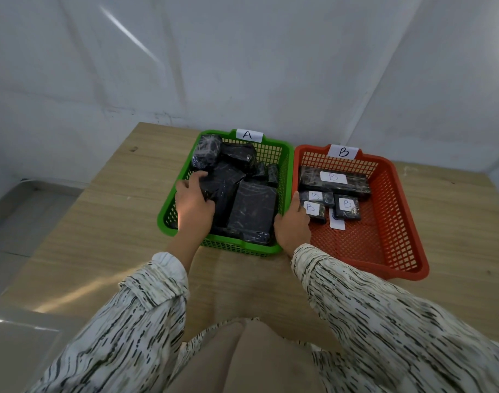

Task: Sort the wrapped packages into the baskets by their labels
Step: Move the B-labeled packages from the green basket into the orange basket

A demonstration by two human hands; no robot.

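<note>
Packages in both baskets

Packages (pixel 252 205) wrapped in black fill the green basket (pixel 169 205); B-labelled ones (pixel 333 178) lie in the red basket (pixel 398 222), both on the bench (pixel 101 222). Left hand (pixel 194 207) curls around one package in green. Right hand (pixel 293 225) rests open on the red rim, fingers touching a B package.

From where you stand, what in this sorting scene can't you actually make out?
- Labels on the black packages in the green basket: none face the head camera.
- What the left hand grips: its fingers lie over a package, the hold unclear.
- The package under the right hand in the orange basket: partly covered.
- The loose white label: its letter is mostly hidden by a package.
</note>
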